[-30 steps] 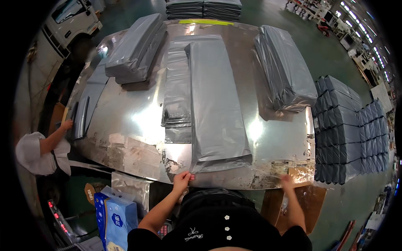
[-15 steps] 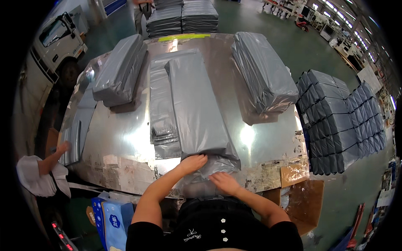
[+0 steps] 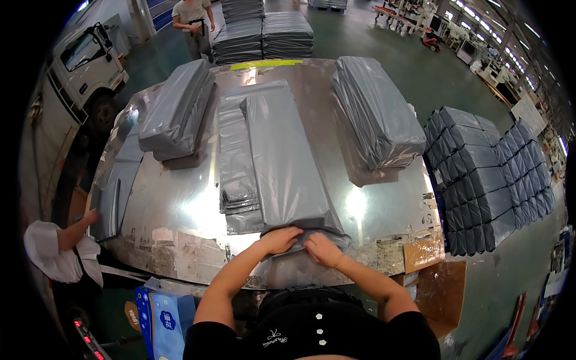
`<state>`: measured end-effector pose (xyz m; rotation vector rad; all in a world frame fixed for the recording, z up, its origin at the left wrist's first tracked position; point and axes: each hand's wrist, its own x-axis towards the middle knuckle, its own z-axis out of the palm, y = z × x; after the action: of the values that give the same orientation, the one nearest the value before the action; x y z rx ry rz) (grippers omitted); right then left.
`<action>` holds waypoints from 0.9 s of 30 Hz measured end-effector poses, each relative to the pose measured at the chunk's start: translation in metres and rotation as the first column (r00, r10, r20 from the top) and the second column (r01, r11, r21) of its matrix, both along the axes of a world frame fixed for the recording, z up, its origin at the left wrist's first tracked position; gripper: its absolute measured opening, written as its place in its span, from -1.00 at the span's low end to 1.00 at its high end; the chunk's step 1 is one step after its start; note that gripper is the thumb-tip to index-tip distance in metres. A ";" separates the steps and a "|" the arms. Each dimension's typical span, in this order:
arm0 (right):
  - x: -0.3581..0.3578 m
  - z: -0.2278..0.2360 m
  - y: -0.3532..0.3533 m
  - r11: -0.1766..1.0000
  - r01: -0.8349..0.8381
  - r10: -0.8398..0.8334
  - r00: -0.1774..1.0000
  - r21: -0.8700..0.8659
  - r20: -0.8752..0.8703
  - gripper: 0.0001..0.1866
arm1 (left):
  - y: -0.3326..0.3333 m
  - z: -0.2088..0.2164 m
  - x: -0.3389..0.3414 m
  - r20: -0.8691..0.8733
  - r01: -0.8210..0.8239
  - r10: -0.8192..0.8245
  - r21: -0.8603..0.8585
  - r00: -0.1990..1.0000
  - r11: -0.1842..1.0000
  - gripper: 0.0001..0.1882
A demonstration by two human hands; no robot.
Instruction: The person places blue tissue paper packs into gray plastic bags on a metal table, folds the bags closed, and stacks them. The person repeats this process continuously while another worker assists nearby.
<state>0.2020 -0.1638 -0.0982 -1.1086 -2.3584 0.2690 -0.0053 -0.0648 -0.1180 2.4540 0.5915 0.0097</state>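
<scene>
A long package in grey plastic wrap [image 3: 285,162] lies lengthwise in front of me, on top of a flat stack of grey plastic bags [image 3: 237,147] that shows along its left side. At the package's near end the wrap is loose and creased. My left hand [image 3: 281,240] is closed on that loose wrap, its fingertips partly hidden in the folds. Close beside it, my right hand [image 3: 323,249] pinches the same end, a small gap from the left fingers.
Grey wrapped bundles flank it on the metal table [image 3: 174,204]: a left bundle [image 3: 174,111] and a right bundle [image 3: 378,111]. A co-worker's hand [image 3: 90,217] is at grey sheets on the left. An open cardboard box [image 3: 441,294] stands below right; strapped grey bales [image 3: 474,180] stand beyond.
My right hand has moved up onto the package's near end, closer to my left hand, and its fingers have closed on the wrap. The view has tilted slightly upward.
</scene>
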 end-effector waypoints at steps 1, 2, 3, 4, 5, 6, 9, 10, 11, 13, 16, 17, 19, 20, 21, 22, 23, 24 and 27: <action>-0.001 0.006 0.001 1.000 0.001 -0.001 0.998 0.004 -0.070 -0.85 | 0.002 0.005 -0.004 0.079 -0.036 0.046 -0.126 0.996 0.991 -0.58; -0.001 0.013 -0.001 1.000 -0.030 0.030 0.998 0.002 -0.053 -0.83 | 0.003 0.012 -0.009 0.151 -0.061 0.102 -0.252 0.983 0.966 -0.60; 0.003 0.019 -0.004 0.998 -0.058 0.058 0.998 -0.002 -0.036 -0.80 | 0.001 0.024 -0.014 0.129 -0.136 0.215 -0.450 0.968 0.882 -0.59; 0.005 0.026 -0.006 0.996 -0.085 0.085 0.996 -0.006 -0.018 -0.78 | 0.001 0.032 -0.021 0.138 -0.120 0.224 -0.530 0.965 0.840 -0.57; 0.005 0.036 -0.010 0.995 -0.095 0.094 0.995 -0.008 -0.022 -0.79 | -0.002 0.038 -0.034 0.141 -0.110 0.243 -0.608 0.960 0.787 -0.56; 0.005 0.046 -0.013 0.995 -0.103 0.103 0.994 -0.014 -0.027 -0.80 | -0.006 0.041 -0.046 0.141 -0.098 0.263 -0.682 0.954 0.724 -0.54; 0.003 0.069 -0.009 0.995 -0.095 0.095 0.996 -0.018 -0.003 -0.86 | -0.024 0.058 -0.070 0.189 0.007 0.197 -0.736 0.962 0.677 -0.45; 0.001 0.072 -0.005 0.996 -0.092 0.092 0.996 -0.017 0.009 -0.88 | -0.033 0.057 -0.076 0.238 0.055 0.204 -0.766 0.950 0.640 -0.48; 0.000 0.067 0.000 0.997 -0.074 0.074 0.997 0.001 -0.006 -0.89 | -0.041 0.062 -0.078 0.234 0.014 0.199 -0.681 0.952 0.733 -0.51; -0.002 0.061 0.007 0.999 -0.026 0.026 1.000 -0.027 0.005 -0.89 | -0.053 0.070 -0.078 0.229 -0.056 0.184 -0.473 0.956 0.879 -0.56; 0.000 0.041 0.018 0.989 0.076 -0.077 0.997 -0.126 -0.004 -0.88 | -0.068 0.047 -0.080 0.065 -0.412 0.512 -0.510 0.857 0.755 -0.71; 0.000 0.036 0.021 0.979 0.110 -0.113 0.993 -0.170 -0.010 -0.88 | -0.072 0.037 -0.081 0.096 -0.465 0.583 -0.507 0.806 0.726 -0.73; 0.001 0.038 0.027 0.975 0.125 -0.129 0.992 -0.184 -0.009 -0.80 | -0.078 0.015 -0.082 0.160 -0.556 0.705 -0.505 0.691 0.660 -0.76; 0.001 0.040 0.029 0.973 0.133 -0.137 0.991 -0.190 -0.006 -0.76 | -0.079 0.014 -0.080 0.193 -0.598 0.757 -0.507 0.624 0.621 -0.76; 0.001 0.043 0.026 0.967 0.177 -0.181 0.984 -0.183 -0.005 -0.66 | -0.078 0.013 -0.078 0.208 -0.595 0.754 -0.501 0.623 0.629 -0.78; 0.001 0.047 0.019 0.959 0.221 -0.225 0.974 -0.177 -0.004 -0.55 | -0.076 0.012 -0.074 0.221 -0.591 0.751 -0.496 0.622 0.636 -0.80; 0.002 0.054 0.015 0.950 0.265 -0.269 0.963 -0.167 -0.002 -0.43 | -0.075 0.012 -0.071 0.238 -0.587 0.747 -0.490 0.621 0.644 -0.82; 0.006 0.062 0.014 0.897 0.408 -0.424 0.903 -0.172 -0.069 -0.34 | -0.074 0.008 -0.070 0.250 -0.564 0.770 -0.555 0.587 0.611 -0.84; 0.033 0.081 0.010 0.771 0.620 -0.636 0.762 -0.143 -0.126 -0.05 | -0.068 -0.005 -0.069 0.301 -0.519 0.775 -0.603 0.555 0.606 -0.95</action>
<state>0.2352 -0.1542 -0.0174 -1.7744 -1.7063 0.2123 -0.0740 -0.1327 -0.1230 1.5106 1.0924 0.7776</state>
